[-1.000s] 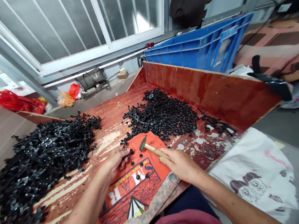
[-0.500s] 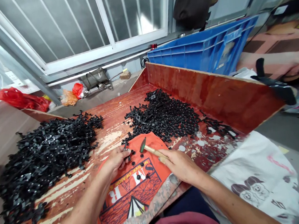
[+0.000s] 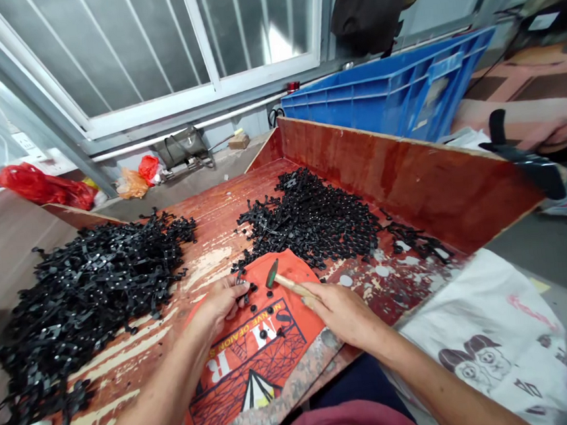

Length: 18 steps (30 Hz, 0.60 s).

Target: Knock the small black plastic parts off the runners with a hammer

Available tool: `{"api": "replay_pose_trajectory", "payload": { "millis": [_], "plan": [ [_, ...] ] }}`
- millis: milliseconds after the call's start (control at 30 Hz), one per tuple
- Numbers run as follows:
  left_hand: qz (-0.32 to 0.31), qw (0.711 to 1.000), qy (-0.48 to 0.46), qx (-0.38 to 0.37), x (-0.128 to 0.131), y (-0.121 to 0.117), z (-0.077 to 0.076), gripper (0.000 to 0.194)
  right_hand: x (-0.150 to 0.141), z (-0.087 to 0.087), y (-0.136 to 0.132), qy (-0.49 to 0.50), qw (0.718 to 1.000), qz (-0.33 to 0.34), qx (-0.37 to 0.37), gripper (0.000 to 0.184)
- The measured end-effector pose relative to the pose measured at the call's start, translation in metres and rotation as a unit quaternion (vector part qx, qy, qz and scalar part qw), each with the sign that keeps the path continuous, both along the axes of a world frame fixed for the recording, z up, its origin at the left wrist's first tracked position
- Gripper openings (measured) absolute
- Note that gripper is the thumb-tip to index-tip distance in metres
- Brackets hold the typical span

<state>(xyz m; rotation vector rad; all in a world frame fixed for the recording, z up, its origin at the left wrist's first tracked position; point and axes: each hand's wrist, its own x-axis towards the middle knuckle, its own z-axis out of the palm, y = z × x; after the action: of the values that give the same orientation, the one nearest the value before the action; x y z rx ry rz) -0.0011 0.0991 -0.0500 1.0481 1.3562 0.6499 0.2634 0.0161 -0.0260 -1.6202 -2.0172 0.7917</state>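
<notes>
Seemingly half-hidden black part [image 3: 242, 300], left hand [image 3: 219, 305]

Tabletop [image 3: 204, 213]: worn, scratched red-brown wood, pale bare streaks; side board [image 3: 398, 163] smooth, slightly glossy; hammer [image 3: 290, 283] metal head, wood handle; orange cloth [image 3: 289, 271] matt, printed; black parts [image 3: 100, 275] plastic-looking with glossy glints; crate [image 3: 353, 100] smooth blue plastic.
</notes>
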Motion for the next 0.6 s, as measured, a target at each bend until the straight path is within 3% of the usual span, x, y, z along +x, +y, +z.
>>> {"api": "replay_pose_trajectory", "payload": {
  "millis": [300,600],
  "plan": [
    [-0.014,1.000,0.002,-0.005,-0.003,0.003,0.000,0.022,-0.026,0.003,0.015,0.015,0.996,0.023,0.086,0.049],
    [-0.033,0.999,-0.029,-0.007,-0.007,0.003,0.002,0.021,-0.025,0.007,0.021,0.018,0.994,0.054,0.094,0.051]
  ]
}}
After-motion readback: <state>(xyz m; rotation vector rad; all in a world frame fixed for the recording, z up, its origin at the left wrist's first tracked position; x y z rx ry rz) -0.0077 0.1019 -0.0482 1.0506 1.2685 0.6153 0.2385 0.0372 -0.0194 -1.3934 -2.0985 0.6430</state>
